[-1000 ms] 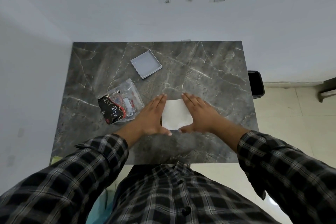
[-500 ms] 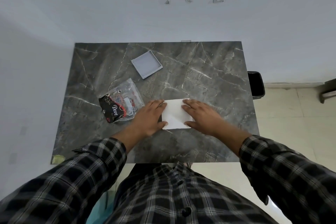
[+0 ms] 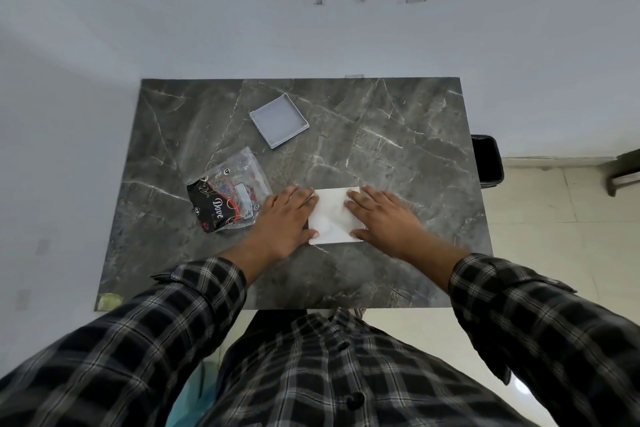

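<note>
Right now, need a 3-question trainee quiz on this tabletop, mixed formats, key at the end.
1. True or false: the left hand and the right hand both lie flat, fingers straight, on opposite sides of the white paper sheet.
2. What lies on the marble table just beyond the left hand, on the side away from the sheet? A) the clear bag with a black Dove pack B) a mug C) scissors
3. Fill in: the grey square tray is ___ the clear bag (touching / apart from).

Key: 1 true; 2 A; 3 apart from.
</note>
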